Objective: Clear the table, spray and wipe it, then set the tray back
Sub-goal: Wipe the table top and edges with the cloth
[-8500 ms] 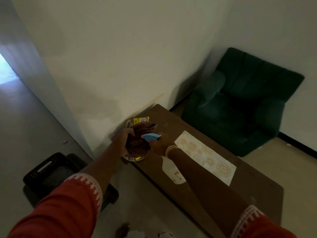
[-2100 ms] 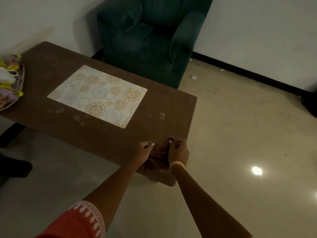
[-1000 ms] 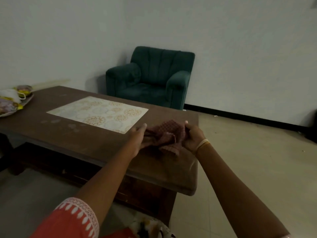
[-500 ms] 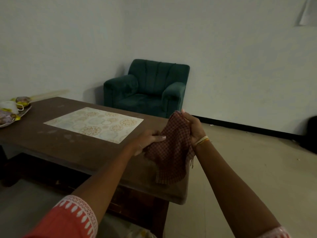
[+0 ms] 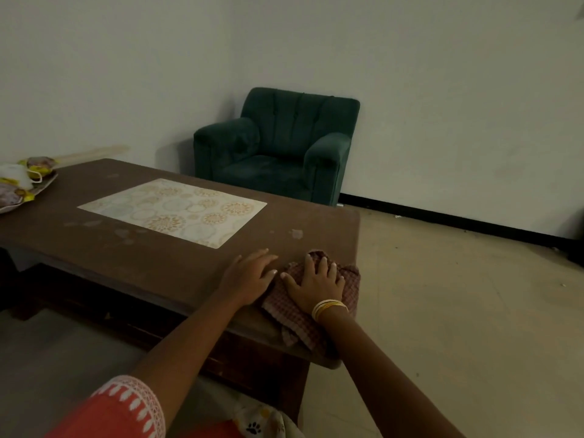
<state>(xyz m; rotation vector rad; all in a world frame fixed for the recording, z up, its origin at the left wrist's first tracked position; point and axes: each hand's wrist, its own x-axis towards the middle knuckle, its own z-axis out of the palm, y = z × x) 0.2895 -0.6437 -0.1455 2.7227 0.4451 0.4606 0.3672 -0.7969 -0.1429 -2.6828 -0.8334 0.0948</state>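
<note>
Your right hand [image 5: 317, 284] lies flat on the checked red cloth [image 5: 316, 311]. Its fingers [image 5: 320, 265] are straight and spread, and they press the cloth down on the brown bench [image 5: 151, 260]. You wear gold bangles [image 5: 328, 308] on that wrist.

Your left hand [image 5: 249, 276] rests on the bench just beside the cloth. Its fingers [image 5: 264, 254] are loose and nearly straight. They hold nothing. The thumb tip is right at the edge of the cloth.

The cloth sits at the near right corner of the bench. It is bunched up near your fingertips. 1 part of it hangs over the front edge of the bench, close to your right arm.

A patterned mat [image 5: 172, 210] with round flower shapes lies flat in the middle of the bench. It is well apart from the cloth. There are pale spots [image 5: 297, 233] on the bench top, some near the mat and 1 just past your right hand.

The tray [image 5: 44, 184] is at the far left end of the bench, partly cut off by the picture edge. It holds yellow packets [image 5: 34, 164] and something white [image 5: 14, 175]. You cannot tell what the white thing is.

A dark green armchair [image 5: 278, 150] stands behind the bench, against the pale wall [image 5: 442, 90]. The floor [image 5: 458, 311] on the right is light and shiny. Your sleeve [image 5: 126, 406] is orange-red with a white trim.
</note>
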